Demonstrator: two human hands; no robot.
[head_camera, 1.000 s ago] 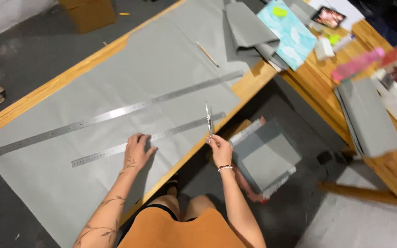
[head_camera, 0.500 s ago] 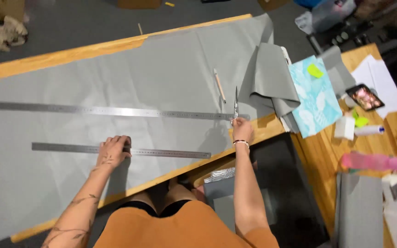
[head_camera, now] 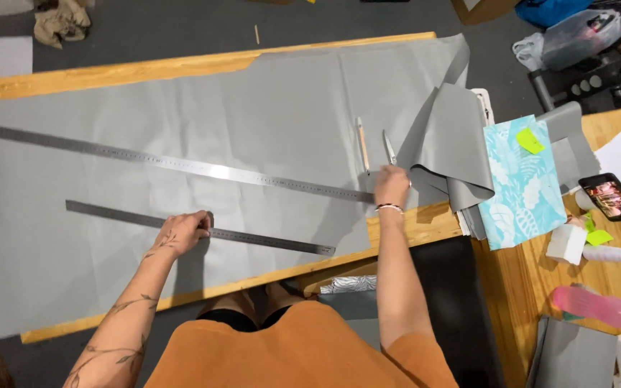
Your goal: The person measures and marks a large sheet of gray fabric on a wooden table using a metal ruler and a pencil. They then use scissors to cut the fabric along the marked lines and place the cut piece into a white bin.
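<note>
Right hand [head_camera: 392, 187] now further up cloth than half a second back, scissors [head_camera: 389, 147] carried along, blades pointing away. Fingers closed round scissor handles. Left hand [head_camera: 187, 231] flat, fingers together, pressing short steel ruler [head_camera: 203, 228] onto grey fabric [head_camera: 274, 108]. Long steel ruler [head_camera: 174, 164] lies above, angled across sheet; pencil [head_camera: 361, 144] just beside scissors. Judgement: keep ruler pinned, fabric smooth, blades on marked line. Folded grey offcut [head_camera: 454, 147] right, near table edge [head_camera: 109, 72].

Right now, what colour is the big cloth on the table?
Plain grey cloth, seen best in the head view.
</note>
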